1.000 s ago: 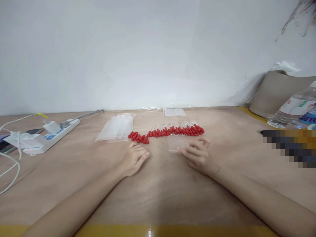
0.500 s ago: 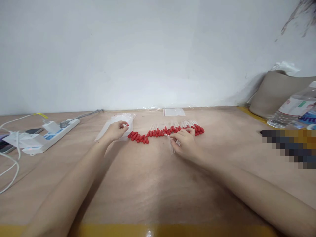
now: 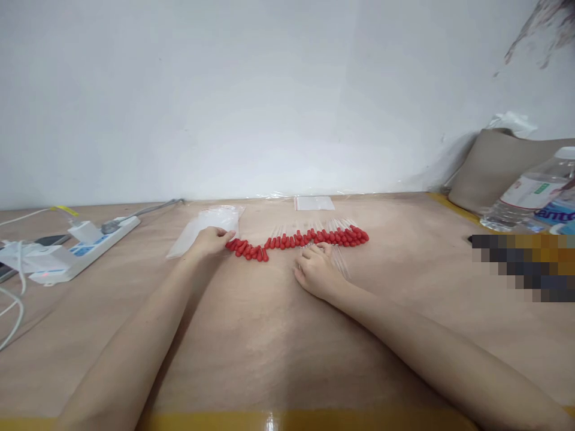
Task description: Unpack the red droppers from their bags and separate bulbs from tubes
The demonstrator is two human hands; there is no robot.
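Note:
My left hand [image 3: 212, 240] is closed in a pinch at the left end of a loose cluster of red rubber bulbs [image 3: 250, 251]; a bulb is at its fingertips. My right hand [image 3: 318, 268] rests low over the table with curled fingers. Thin clear tubes [image 3: 342, 263] stick out beside it, and its grip on them is partly hidden. Just beyond its fingers runs a row of droppers with red bulbs [image 3: 345, 237], their clear tubes pointing toward the wall.
Clear plastic bags [image 3: 202, 230] lie behind my left hand, and a small zip bag [image 3: 314, 203] is near the wall. On the left is a power strip [image 3: 85, 254] with chargers and white cables. Water bottles [image 3: 530, 194] and a grey-brown container [image 3: 480, 167] stand right.
My left hand has come down to the red bulbs. My right hand has turned and drawn slightly toward me and left, and the clear tubes now show on its right side.

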